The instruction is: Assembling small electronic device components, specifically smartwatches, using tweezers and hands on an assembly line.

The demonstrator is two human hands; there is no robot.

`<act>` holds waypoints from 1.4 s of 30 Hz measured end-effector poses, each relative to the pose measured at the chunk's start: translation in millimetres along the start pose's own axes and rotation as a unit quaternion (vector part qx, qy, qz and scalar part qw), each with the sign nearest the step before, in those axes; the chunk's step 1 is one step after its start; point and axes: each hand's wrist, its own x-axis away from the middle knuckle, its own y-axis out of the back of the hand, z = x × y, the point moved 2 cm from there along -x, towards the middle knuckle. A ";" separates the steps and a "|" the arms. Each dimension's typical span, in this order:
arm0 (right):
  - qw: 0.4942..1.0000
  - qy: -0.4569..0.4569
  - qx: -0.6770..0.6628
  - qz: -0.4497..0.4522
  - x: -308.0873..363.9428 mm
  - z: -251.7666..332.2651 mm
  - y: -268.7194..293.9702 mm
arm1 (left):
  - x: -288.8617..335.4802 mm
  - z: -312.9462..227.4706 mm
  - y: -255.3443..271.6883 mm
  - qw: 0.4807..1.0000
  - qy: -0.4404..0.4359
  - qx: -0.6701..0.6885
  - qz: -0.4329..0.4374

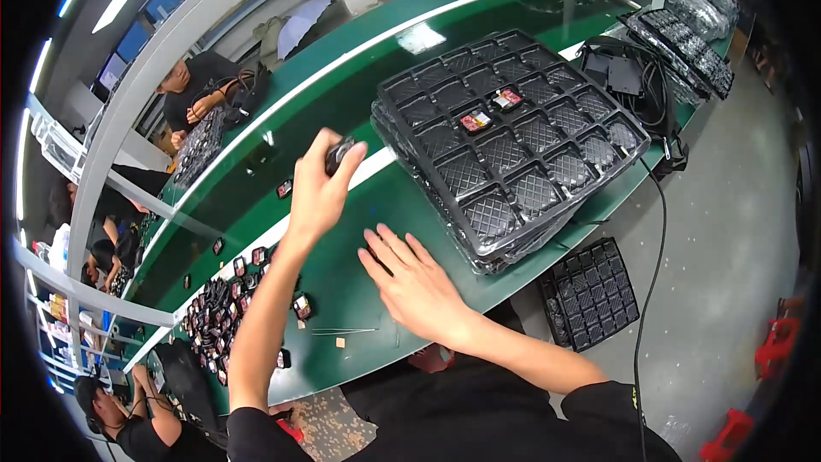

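Observation:
My left hand (318, 192) is raised over the green bench, with its thumb and fingers closed around a small black device (339, 156). My right hand (417, 289) has its fingers stretched out low over the green surface, holding nothing. Beyond and to the right is a stack of black compartment trays (547, 191). Two small devices with red and silver insides, one device (476, 121) and another device (506, 99), sit in the top tray. A pile of similar black devices (209, 316) spreads left of my left forearm, and one loose device (302, 306) lies to its right.
Thin metal tweezers (344, 331) and a small tan square (340, 343) lie near the bench's front edge. More trays (592, 295) stand on the floor at right. A black cable (658, 265) hangs down there. Co-workers sit across and to the left.

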 end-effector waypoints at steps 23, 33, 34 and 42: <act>0.995 0.023 -0.085 -0.048 11.0 1.3 -3.7 | -127.6 -59.8 -82.3 0.958 -0.075 -0.220 0.168; 0.966 -0.012 -0.229 -0.120 21.3 9.8 24.9 | -146.5 -103.3 -127.8 0.940 -0.195 -0.224 0.165; 0.967 -0.012 -0.227 -0.116 22.6 15.1 39.2 | -150.0 -101.1 -127.7 0.942 -0.194 -0.220 0.163; 0.959 0.028 -0.097 -0.264 6.4 -2.3 184.1 | -205.7 -70.2 -132.0 0.978 -0.085 -0.157 0.111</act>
